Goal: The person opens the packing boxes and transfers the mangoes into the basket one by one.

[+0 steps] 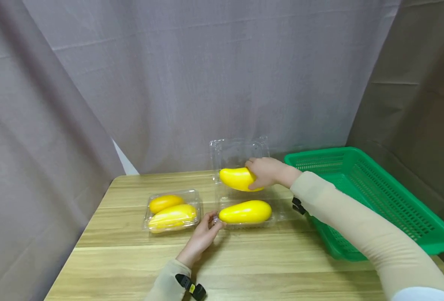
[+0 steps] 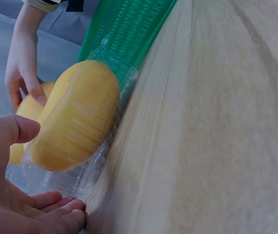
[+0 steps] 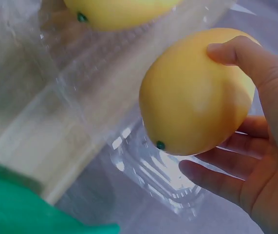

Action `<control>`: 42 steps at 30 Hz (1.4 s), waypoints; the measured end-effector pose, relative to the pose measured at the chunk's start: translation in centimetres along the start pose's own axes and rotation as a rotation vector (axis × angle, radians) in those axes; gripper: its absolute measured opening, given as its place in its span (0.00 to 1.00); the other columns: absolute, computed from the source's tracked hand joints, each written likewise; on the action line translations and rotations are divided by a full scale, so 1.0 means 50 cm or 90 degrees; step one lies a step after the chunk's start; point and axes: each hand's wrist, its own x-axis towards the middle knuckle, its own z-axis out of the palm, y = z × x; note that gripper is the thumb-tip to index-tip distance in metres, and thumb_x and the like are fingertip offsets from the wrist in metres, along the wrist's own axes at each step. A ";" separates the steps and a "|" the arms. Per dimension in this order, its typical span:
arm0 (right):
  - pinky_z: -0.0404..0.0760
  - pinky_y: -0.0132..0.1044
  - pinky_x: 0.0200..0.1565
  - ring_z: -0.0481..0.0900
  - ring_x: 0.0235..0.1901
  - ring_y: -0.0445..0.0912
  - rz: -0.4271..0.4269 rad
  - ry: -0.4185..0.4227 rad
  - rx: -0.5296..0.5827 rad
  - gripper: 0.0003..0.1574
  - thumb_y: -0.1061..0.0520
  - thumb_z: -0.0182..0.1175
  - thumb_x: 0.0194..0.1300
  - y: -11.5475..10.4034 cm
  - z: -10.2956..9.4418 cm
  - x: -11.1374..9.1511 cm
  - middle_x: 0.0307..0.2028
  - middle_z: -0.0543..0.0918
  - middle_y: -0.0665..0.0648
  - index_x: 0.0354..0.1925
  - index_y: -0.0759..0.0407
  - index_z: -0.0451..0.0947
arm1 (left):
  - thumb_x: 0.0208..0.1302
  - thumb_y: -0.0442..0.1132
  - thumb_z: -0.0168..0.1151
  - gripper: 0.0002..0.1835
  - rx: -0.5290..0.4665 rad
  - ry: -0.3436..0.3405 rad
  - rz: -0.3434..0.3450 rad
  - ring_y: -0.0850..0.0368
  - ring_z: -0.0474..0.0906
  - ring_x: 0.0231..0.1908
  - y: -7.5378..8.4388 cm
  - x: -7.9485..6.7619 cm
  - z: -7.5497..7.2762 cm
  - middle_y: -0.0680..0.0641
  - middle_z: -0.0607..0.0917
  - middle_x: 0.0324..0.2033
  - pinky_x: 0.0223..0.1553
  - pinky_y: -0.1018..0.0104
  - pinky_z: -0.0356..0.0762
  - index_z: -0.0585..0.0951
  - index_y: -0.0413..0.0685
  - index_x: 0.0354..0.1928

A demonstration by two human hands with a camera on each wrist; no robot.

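Observation:
My right hand (image 1: 265,171) grips a yellow mango (image 1: 237,179), thumb on one side and fingers on the other; a small green stem end shows in the right wrist view. It is held over the raised lid (image 1: 238,150) of a clear plastic clamshell box (image 1: 241,225). A second yellow mango (image 2: 80,117) lies in the box's base. My left hand (image 1: 203,236) holds the base's left corner between thumb and fingers. Left of it sits another clear box (image 1: 195,196), closed, with an orange-yellow mango (image 1: 165,203) and a yellow one (image 1: 173,217) inside.
A large green plastic basket (image 1: 391,184) with slotted walls stands on the right, under my right forearm. All of this is on a wood-grain table (image 1: 244,267). A grey curtain (image 1: 192,83) hangs behind the table's back edge.

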 end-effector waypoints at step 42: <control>0.76 0.50 0.32 0.72 0.28 0.50 0.192 0.081 -0.043 0.35 0.47 0.73 0.54 0.254 -0.077 -0.247 0.37 0.73 0.60 0.49 0.70 0.73 | 0.68 0.47 0.64 0.40 -0.001 0.005 0.001 0.34 0.66 0.68 -0.010 -0.010 -0.027 0.28 0.69 0.66 0.68 0.43 0.65 0.62 0.29 0.71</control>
